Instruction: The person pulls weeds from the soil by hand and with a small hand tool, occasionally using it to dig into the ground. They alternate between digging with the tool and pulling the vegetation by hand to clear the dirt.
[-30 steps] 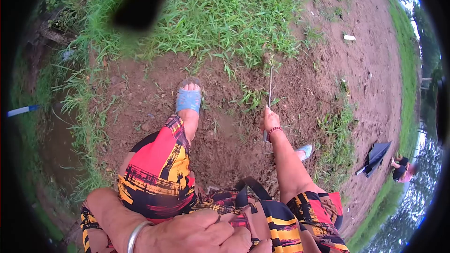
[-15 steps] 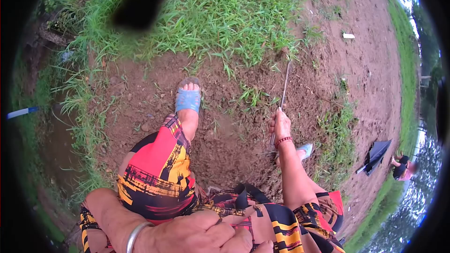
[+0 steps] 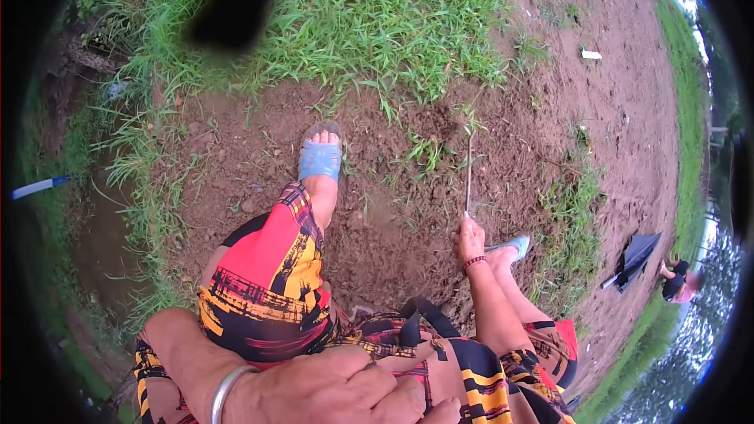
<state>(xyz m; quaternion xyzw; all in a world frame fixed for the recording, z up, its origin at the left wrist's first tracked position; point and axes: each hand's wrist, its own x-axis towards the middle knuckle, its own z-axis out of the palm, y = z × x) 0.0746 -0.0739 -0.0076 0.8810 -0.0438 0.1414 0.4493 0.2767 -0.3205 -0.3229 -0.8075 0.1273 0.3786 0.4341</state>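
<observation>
My right hand (image 3: pixel 471 238), with a dark red bead bracelet at the wrist, is closed around a long thin rod-like tool (image 3: pixel 469 177). The tool's far end meets loose brown soil (image 3: pixel 385 243) by the grass edge, where a small weed (image 3: pixel 471 119) hides its tip. Another leafy green tuft (image 3: pixel 428 152) grows just left of the shaft. At the bottom, my left hand (image 3: pixel 345 392), wearing a silver bangle, rests on the patterned cloth over my lap. Its fingers are curled in, and whatever lies inside them is hidden.
My blue-sandalled feet (image 3: pixel 320 159) stand on the soil, one either side. Dense grass (image 3: pixel 377 23) borders it ahead. Muddy water (image 3: pixel 106 243) lies left. On the right are a dirt path (image 3: pixel 620 110), a dark umbrella (image 3: pixel 632 259) and a seated person (image 3: pixel 680 281).
My right hand has drawn back toward my body, pulling the tool along. The tool's far end has moved closer over the soil. My left hand stays on my lap.
</observation>
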